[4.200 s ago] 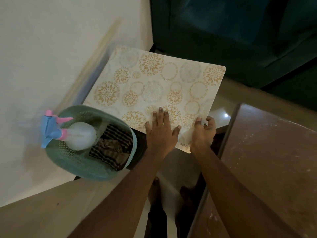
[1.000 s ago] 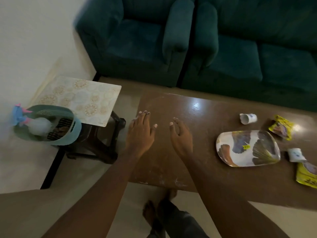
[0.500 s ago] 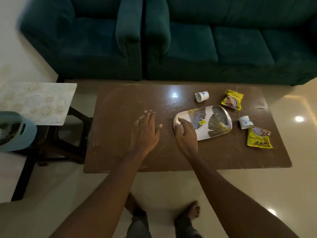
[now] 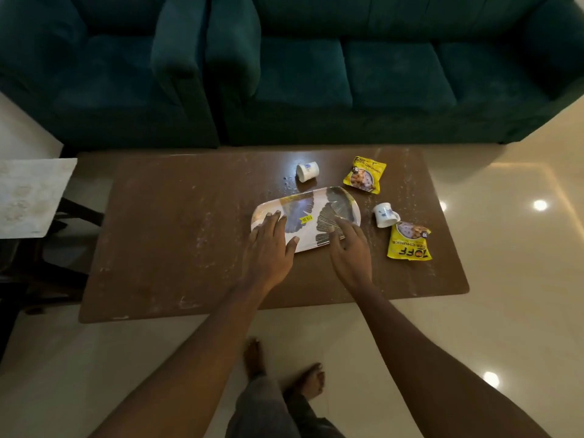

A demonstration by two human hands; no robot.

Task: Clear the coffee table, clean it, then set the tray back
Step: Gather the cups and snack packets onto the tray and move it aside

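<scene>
Clearing is the step in hand, judged from how much is on the coffee table: nothing is wiped yet, and pale smears and specks cover its brown top. The tray, an oblong one printed with fan-like leaves and bearing a small yellow sticker, lies flat near the middle of the table, tilted slightly in plan. The left hand rests with spread fingers on the tray's left end, thumb along the near rim; the right hand reaches over the near right part, fingers loosely splayed and touching or just above the surface, which of the two I cannot tell. Neither hand is closed on anything. Around the tray lie the things to be removed: a small white cup tipped on its side beyond it, a second white cup on its side just to the right, a yellow snack packet at the far right, and another yellow snack packet near the right front. A patterned side table stands well apart at the left, a likely place to park things. The next move probably calls for curling both hands under the tray's rims and lifting it level, or gathering cups and packets onto it first.
</scene>
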